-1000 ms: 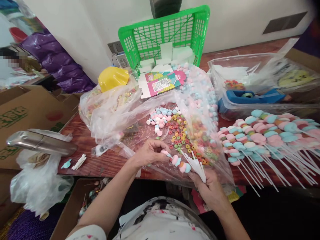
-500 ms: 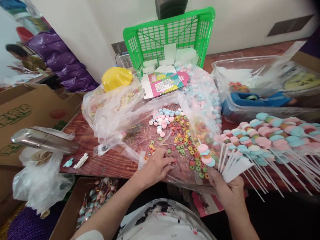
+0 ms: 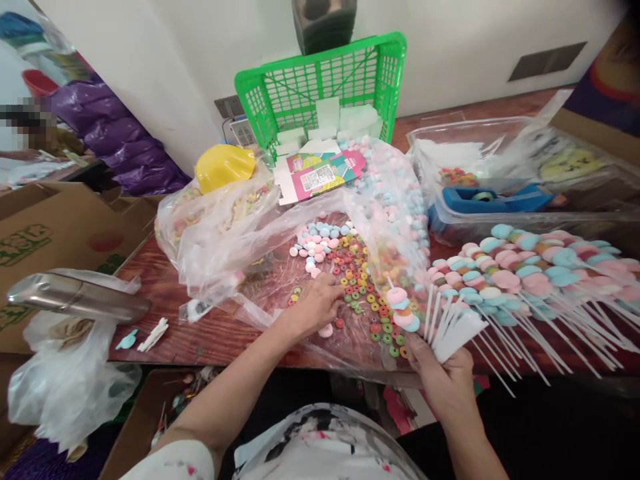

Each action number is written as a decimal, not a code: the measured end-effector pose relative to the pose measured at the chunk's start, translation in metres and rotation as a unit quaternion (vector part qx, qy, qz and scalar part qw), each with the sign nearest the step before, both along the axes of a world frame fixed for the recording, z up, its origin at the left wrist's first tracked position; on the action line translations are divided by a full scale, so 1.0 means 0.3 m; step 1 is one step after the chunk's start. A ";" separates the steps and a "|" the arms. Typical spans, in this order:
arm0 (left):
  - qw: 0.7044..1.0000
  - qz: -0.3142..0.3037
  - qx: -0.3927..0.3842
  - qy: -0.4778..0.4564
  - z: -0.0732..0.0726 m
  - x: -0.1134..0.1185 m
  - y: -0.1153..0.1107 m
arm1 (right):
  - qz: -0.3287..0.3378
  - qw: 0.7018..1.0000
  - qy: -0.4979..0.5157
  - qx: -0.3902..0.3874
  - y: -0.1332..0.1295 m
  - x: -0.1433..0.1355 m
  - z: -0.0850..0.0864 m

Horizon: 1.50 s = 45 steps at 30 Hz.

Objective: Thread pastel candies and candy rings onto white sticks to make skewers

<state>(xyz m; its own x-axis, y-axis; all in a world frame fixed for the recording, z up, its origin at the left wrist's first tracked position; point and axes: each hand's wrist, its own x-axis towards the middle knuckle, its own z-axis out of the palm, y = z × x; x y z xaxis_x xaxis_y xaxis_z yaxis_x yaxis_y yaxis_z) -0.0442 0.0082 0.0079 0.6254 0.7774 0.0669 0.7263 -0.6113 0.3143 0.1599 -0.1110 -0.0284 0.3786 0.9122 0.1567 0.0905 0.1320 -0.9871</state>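
My left hand (image 3: 316, 307) is low over the loose candy on the plastic sheet, fingers reaching forward and slightly bent. Nothing shows in its grasp, though the fingertips are partly hidden. Close by its thumb lie a pink marshmallow (image 3: 326, 331) and a red ring candy. Beyond the fingers spread ring candies (image 3: 356, 270) in red, yellow and green, and a heap of pink, blue and white marshmallows (image 3: 320, 241). My right hand (image 3: 445, 370) grips a fan of white sticks (image 3: 456, 333). Within the same grip stands a candy skewer (image 3: 401, 310) threaded with pink, blue and orange pieces.
Finished-looking candy skewers (image 3: 520, 267) are piled at the right. Behind them is a clear plastic bin (image 3: 500, 217) with a blue tape dispenser (image 3: 495, 199). A green crate (image 3: 320, 67) stands at the back. A steel flask (image 3: 75, 297) lies at the left.
My left hand has moved forward from a red ring candy near the table edge, toward the marshmallows. My right hand keeps its hold. The whole view has shifted slightly.
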 end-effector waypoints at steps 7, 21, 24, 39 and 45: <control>0.998 0.024 0.029 0.046 -0.017 -0.015 -0.018 | 0.005 0.999 0.038 -0.028 -0.015 -0.001 0.004; 0.998 0.031 -0.015 -0.051 0.052 -0.013 0.084 | 0.030 0.999 -0.013 -0.029 -0.008 -0.002 0.006; 0.998 0.025 -0.045 0.027 0.043 -0.005 0.050 | 0.028 0.999 -0.022 -0.029 -0.011 0.000 0.005; 0.993 0.065 -0.012 0.095 0.042 0.067 0.117 | 0.036 0.993 -0.111 0.025 -0.007 -0.012 0.042; 0.994 0.045 0.023 0.101 0.022 0.068 0.098 | 0.035 0.993 -0.112 0.033 -0.004 -0.015 0.036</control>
